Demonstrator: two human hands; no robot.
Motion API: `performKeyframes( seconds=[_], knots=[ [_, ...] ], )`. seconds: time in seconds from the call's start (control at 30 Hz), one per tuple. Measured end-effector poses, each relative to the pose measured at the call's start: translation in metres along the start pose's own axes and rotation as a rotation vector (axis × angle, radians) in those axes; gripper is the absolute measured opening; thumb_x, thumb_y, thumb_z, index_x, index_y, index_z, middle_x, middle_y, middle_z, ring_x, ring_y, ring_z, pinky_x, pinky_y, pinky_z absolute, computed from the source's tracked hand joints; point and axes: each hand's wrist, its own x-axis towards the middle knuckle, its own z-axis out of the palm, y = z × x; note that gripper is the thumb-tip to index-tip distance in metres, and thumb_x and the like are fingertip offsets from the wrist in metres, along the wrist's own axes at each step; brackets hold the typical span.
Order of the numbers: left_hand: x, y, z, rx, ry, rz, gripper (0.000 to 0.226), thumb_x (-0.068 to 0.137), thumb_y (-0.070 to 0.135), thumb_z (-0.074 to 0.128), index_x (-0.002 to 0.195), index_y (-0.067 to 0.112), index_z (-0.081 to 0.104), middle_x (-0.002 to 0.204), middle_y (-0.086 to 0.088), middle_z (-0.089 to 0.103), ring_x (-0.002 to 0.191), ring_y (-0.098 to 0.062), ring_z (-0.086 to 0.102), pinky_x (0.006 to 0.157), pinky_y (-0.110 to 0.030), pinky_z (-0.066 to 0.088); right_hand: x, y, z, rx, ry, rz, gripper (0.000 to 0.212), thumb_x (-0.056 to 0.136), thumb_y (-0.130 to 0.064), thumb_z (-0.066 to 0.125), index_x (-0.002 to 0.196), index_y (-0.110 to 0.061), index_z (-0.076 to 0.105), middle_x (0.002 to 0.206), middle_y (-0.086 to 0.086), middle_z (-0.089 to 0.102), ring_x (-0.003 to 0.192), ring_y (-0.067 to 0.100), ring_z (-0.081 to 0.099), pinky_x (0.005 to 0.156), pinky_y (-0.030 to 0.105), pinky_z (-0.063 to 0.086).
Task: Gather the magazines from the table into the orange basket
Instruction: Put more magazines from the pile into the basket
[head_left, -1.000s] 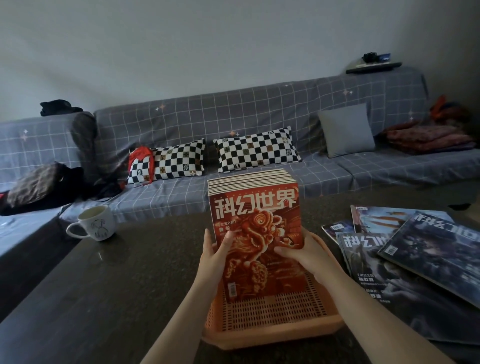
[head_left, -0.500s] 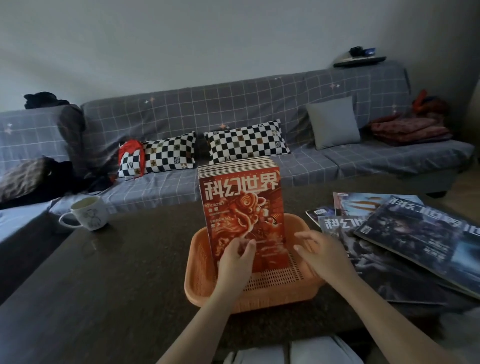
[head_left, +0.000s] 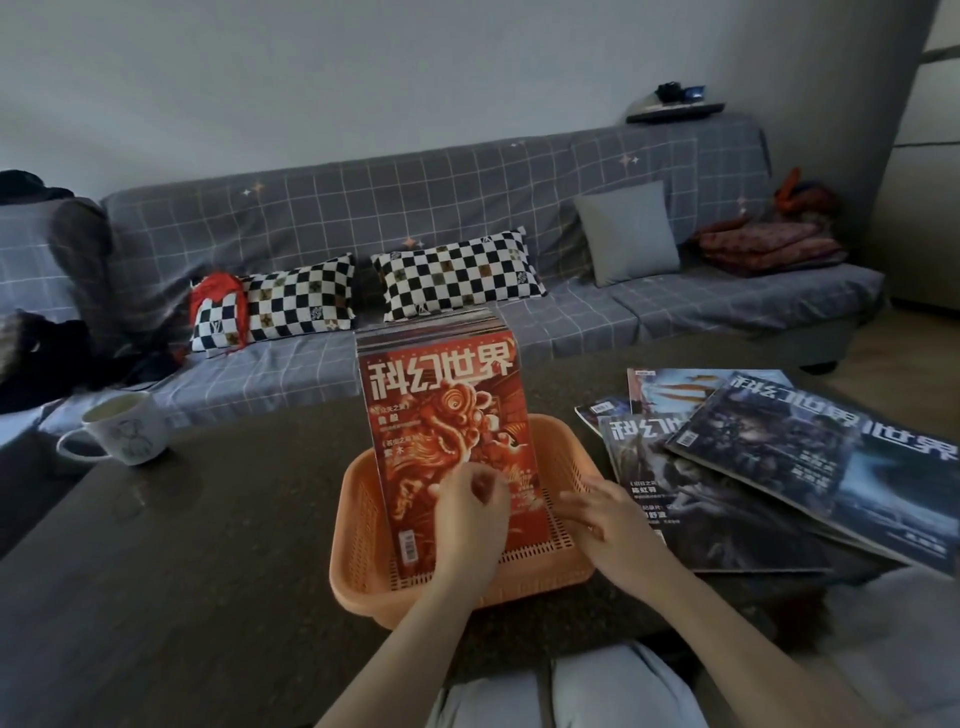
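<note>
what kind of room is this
Most likely a home living room: a long grey checked sofa with checkered cushions, and a dark coffee table holding a mug.

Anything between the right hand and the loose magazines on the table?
Nothing visible. The right hand hovers at the orange basket's right rim; the loose magazines lie fanned on the table directly to its right, uncovered.

Both forearms reach forward, the left hand (head_left: 470, 506) with curled fingers, the right hand (head_left: 605, 517) loosely spread beside it.
</note>
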Motion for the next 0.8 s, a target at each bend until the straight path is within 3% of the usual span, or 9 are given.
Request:
performKeyframes(
  seconds=[0.03,0.1,0.17,0.2,0.33,0.47,0.6,0.73,0.8],
  knots=[
    [0.002,-0.003,-0.004,0.036,0.16,0.063,0.02,0.089,0.033,0.064,0.105,0.03,0.052,0.121,0.007,0.053,0.107,-0.007,0.052,0.086,-0.022,0.046,-0.001,0.0,0.001,-0.002,0.006,0.002,0.03,0.097,-0.028,0.046,0.123,-0.025,0.062,0.141,-0.013,0.046,0.14,0.01,0.02,0.115,0.035,0.013],
    [0.015,-0.01,-0.019,0.17,0.361,0.074,0.06,0.081,0.036,0.072,0.129,0.03,0.036,0.139,0.002,0.03,0.131,-0.017,0.026,0.108,-0.041,0.025,-0.002,0.001,0.004,-0.016,0.024,-0.004,0.032,0.098,-0.027,0.046,0.125,-0.023,0.06,0.142,-0.01,0.046,0.14,0.01,0.019,0.115,0.036,0.014],
    [0.037,-0.015,-0.038,0.138,0.266,-0.174,0.097,0.074,0.037,0.08,0.146,0.025,0.015,0.152,-0.007,0.016,0.141,-0.028,0.016,0.114,-0.05,0.018,-0.001,0.003,0.007,-0.085,0.042,-0.014,0.034,0.098,-0.027,0.044,0.13,-0.022,0.057,0.144,-0.009,0.045,0.14,0.008,0.019,0.114,0.032,0.012],
    [0.047,-0.016,-0.047,0.057,0.18,-0.314,0.106,0.071,0.038,0.083,0.149,0.021,0.012,0.154,-0.014,0.018,0.141,-0.034,0.023,0.114,-0.053,0.023,-0.001,0.004,0.008,-0.12,0.045,-0.014,0.036,0.099,-0.027,0.043,0.132,-0.022,0.055,0.144,-0.009,0.044,0.14,0.008,0.019,0.114,0.03,0.012],
    [0.061,-0.024,-0.057,-0.084,0.012,-0.417,0.104,0.066,0.042,0.087,0.144,0.017,0.022,0.142,-0.013,0.046,0.123,-0.034,0.053,0.103,-0.055,0.043,0.0,0.004,0.009,-0.18,0.041,0.054,0.044,0.097,-0.036,0.042,0.139,-0.022,0.046,0.149,-0.005,0.038,0.14,0.008,0.017,0.114,0.03,0.009],
    [0.072,-0.037,-0.061,-0.291,-0.018,-0.427,0.098,0.061,0.034,0.09,0.14,0.017,0.035,0.125,-0.009,0.062,0.107,-0.028,0.064,0.097,-0.051,0.049,0.022,-0.011,0.008,-0.273,-0.03,0.149,0.084,0.085,-0.062,0.047,0.15,-0.019,0.016,0.15,0.002,0.034,0.142,0.026,0.018,0.115,0.044,0.013],
    [0.078,-0.044,-0.066,-0.486,-0.17,-0.504,0.098,0.053,0.035,0.091,0.137,0.015,0.045,0.12,-0.013,0.067,0.107,-0.034,0.065,0.099,-0.055,0.047,0.07,-0.03,0.001,0.14,-0.056,0.127,0.078,0.079,-0.05,0.066,0.141,-0.025,0.027,0.136,-0.008,0.045,0.129,0.018,0.045,0.104,0.039,0.038],
    [0.084,-0.051,-0.07,-0.618,-0.233,-0.536,0.092,0.049,0.031,0.092,0.13,0.015,0.053,0.109,-0.015,0.073,0.098,-0.036,0.07,0.096,-0.055,0.05,0.107,-0.027,0.002,0.678,-0.375,0.375,0.059,0.072,-0.038,0.077,0.124,-0.025,0.052,0.122,-0.003,0.063,0.114,0.022,0.058,0.106,0.049,0.037],
    [0.086,-0.053,-0.071,-0.644,-0.238,-0.514,0.085,0.052,0.028,0.091,0.127,0.015,0.056,0.106,-0.014,0.074,0.095,-0.035,0.072,0.092,-0.053,0.052,0.115,-0.024,0.005,0.853,-0.445,0.431,0.066,0.062,-0.032,0.084,0.122,-0.022,0.058,0.113,0.004,0.07,0.108,0.025,0.063,0.105,0.053,0.037]
  ],
)
